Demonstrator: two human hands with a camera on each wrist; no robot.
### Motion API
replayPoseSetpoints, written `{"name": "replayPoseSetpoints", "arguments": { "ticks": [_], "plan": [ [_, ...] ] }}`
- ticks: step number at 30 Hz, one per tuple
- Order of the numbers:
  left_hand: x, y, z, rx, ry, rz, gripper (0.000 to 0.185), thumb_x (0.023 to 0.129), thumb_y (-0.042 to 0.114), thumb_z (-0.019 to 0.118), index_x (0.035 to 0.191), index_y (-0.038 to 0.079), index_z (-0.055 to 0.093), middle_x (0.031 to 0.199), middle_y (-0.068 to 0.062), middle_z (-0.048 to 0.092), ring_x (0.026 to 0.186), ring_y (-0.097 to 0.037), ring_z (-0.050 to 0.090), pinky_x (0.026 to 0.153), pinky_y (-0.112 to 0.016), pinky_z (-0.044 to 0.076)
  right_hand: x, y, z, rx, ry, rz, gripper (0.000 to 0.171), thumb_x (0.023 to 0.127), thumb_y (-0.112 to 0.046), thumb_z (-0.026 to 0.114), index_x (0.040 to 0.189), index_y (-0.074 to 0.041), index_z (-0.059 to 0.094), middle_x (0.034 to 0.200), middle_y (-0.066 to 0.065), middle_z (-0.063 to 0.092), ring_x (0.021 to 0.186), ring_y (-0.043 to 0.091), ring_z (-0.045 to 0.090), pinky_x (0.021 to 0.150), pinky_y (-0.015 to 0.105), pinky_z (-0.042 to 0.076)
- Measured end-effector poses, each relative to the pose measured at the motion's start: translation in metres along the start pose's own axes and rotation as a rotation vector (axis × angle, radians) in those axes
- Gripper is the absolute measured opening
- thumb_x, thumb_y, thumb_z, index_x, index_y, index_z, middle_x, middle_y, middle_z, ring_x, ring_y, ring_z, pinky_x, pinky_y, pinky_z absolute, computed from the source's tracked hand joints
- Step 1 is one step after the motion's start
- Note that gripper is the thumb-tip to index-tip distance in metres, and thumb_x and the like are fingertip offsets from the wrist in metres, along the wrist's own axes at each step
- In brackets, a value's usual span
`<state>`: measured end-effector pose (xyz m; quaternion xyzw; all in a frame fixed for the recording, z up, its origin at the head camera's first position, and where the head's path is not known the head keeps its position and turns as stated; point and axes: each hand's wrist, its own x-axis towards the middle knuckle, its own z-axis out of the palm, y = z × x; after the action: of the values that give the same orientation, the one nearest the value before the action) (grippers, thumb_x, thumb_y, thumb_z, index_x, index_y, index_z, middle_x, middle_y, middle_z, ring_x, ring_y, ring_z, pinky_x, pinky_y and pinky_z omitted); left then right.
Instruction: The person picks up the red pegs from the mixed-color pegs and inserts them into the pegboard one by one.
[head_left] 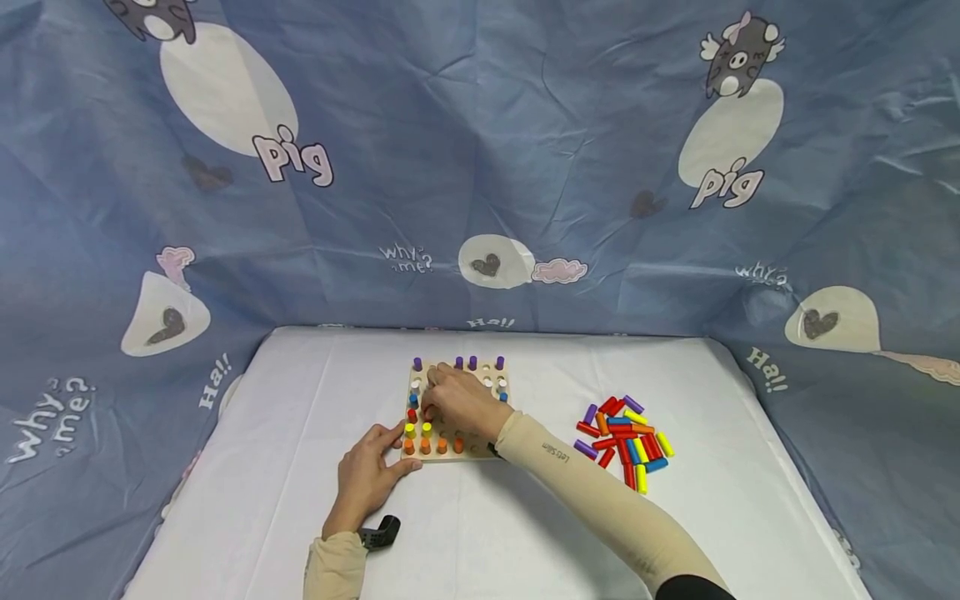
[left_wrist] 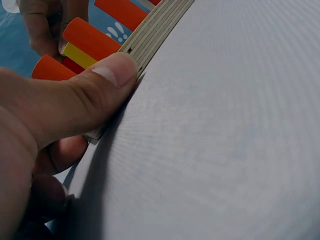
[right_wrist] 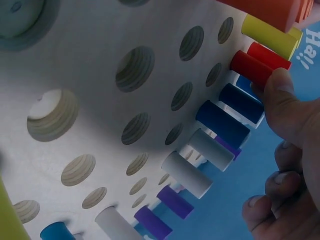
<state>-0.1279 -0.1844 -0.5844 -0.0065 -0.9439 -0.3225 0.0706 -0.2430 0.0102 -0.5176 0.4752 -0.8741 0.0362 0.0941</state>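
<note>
A wooden pegboard lies on the table with colored pegs standing in its holes. My left hand grips its near left corner, the thumb pressed on the front edge. Over the board's left half, my right hand pinches a red peg standing at the board, beside another red one. Orange pegs line the near row, with yellow pegs behind them. Blue pegs, white pegs and purple pegs stand farther back. The right hand hides part of the middle rows in the head view.
To the right of the board lies a loose pile of pegs in red, yellow, blue, orange and purple. A white cloth covers the table. Blue printed fabric hangs around its back and sides.
</note>
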Motion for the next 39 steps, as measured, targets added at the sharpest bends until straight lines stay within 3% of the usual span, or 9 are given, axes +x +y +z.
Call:
{"name": "replayPoseSetpoints", "arguments": {
  "ticks": [14,25,31,39],
  "plan": [
    [-0.002,0.001,0.001,-0.006,-0.006,-0.009,0.077,0.076,0.038,0.095,0.145,0.017,0.067,0.099,0.005,0.061,0.066,-0.01,0.042,0.064,-0.029,0.034,-0.002,-0.002,-0.001,-0.004,0.017,-0.009,0.016,0.099,-0.037,0.076,0.097,-0.025,0.086,0.091,-0.005,0.066,0.085,0.013,0.054,0.076,0.026,0.046],
    [-0.001,0.002,0.003,-0.009,-0.014,-0.019,0.077,0.077,0.038,0.095,0.146,0.017,0.066,0.101,0.004,0.062,0.067,-0.011,0.043,0.066,-0.03,0.034,-0.004,-0.002,-0.004,-0.009,-0.065,-0.003,0.022,0.101,-0.041,0.071,0.106,-0.025,0.085,0.1,-0.005,0.069,0.093,0.012,0.058,0.085,0.025,0.05],
    [0.001,0.002,0.002,-0.012,-0.017,-0.018,0.078,0.077,0.038,0.095,0.146,0.017,0.066,0.1,0.004,0.062,0.066,-0.011,0.043,0.065,-0.03,0.034,-0.004,0.0,-0.014,-0.006,-0.023,0.002,0.018,0.102,-0.035,0.073,0.108,-0.023,0.085,0.101,-0.004,0.068,0.092,0.012,0.057,0.082,0.025,0.051],
    [0.001,-0.002,0.003,-0.008,0.03,0.016,0.077,0.074,0.038,0.096,0.143,0.015,0.069,0.095,0.008,0.06,0.063,-0.006,0.04,0.062,-0.028,0.032,-0.013,0.013,-0.039,-0.023,0.062,-0.002,0.014,0.097,-0.03,0.079,0.106,-0.02,0.085,0.096,-0.001,0.065,0.087,0.014,0.055,0.079,0.027,0.052]
  ]
}}
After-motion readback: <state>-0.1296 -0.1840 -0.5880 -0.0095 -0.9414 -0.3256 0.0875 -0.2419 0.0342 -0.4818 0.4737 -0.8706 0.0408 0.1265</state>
